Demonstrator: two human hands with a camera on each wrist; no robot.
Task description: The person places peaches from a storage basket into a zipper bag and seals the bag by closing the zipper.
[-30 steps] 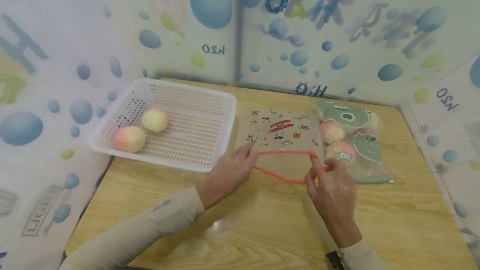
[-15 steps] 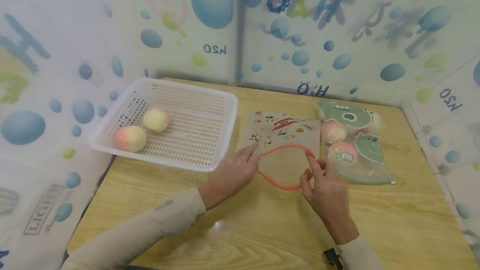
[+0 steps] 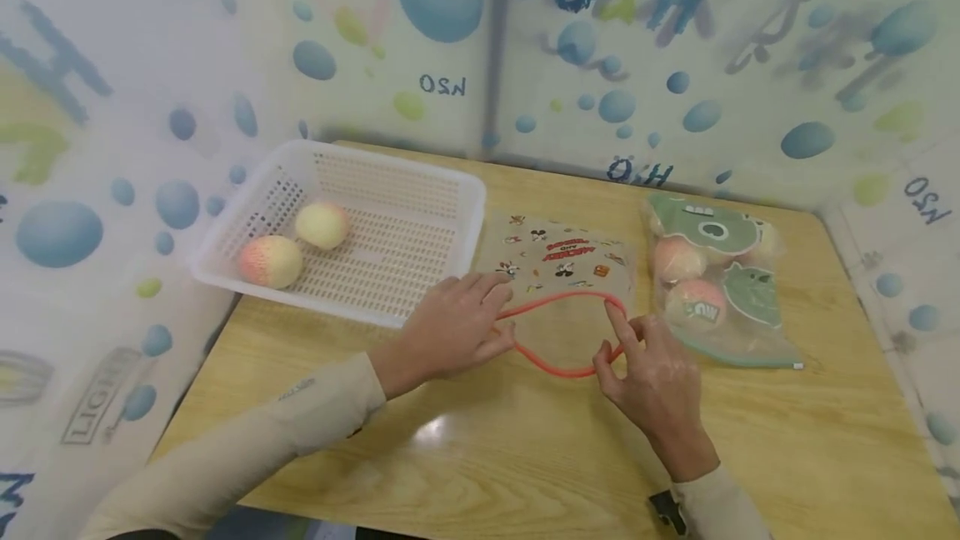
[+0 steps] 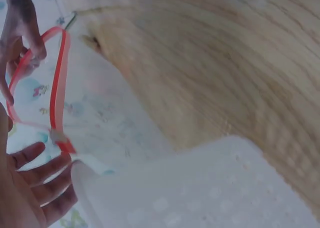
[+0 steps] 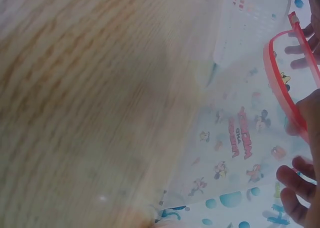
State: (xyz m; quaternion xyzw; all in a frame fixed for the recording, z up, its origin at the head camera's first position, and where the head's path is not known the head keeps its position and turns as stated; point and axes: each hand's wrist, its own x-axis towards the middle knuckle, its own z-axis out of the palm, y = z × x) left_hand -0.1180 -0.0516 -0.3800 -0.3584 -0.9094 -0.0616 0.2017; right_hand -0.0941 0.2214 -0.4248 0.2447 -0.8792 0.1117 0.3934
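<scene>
A clear zip bag (image 3: 562,261) with cartoon prints lies on the table, its red-edged mouth (image 3: 577,373) spread apart towards me. My right hand (image 3: 656,390) pinches the mouth's right corner between thumb and fingers. At the left corner my left hand (image 3: 457,327) has its fingers loosely extended beside the red edge. In the left wrist view those fingers (image 4: 47,180) are spread, close to the bag's slider (image 4: 59,137), and I see nothing gripped. Two peaches, a pink-yellow one (image 3: 270,262) and a paler one (image 3: 322,225), sit in a white basket (image 3: 420,320).
Right of the open bag lies a second zip bag (image 3: 757,344) with green cartoon prints, holding several peaches (image 3: 696,304). The basket stands on the left of the wooden table (image 3: 525,457). Printed wall sheets (image 3: 675,48) rise behind the table.
The bag's mouth has widened from a narrow slit. My left hand has loosened its fingers from the left corner and moved slightly left. My right hand stays at the right corner.
</scene>
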